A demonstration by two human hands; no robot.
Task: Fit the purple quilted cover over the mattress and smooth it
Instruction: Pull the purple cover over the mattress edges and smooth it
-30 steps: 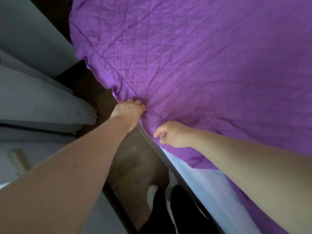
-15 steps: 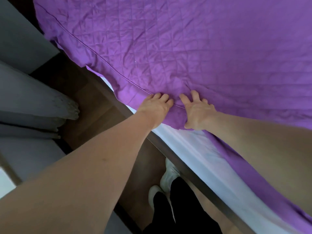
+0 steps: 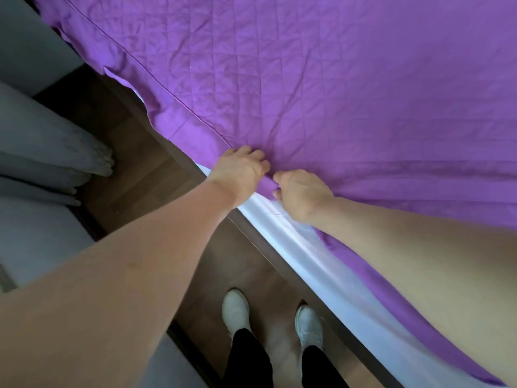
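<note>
The fingers of the left hand and the fingers of the right hand are curling round a bunched fold of the purple quilted cover, the hands almost touching at the near edge of the mattress. The cover is spreading up and rightward from them, its piped seam running diagonally from upper left to the hands, while the white mattress side is lying bare below and right of them. So the pull is probably heading down toward the floor, the right hand sitting nearer the bare stretch.
</note>
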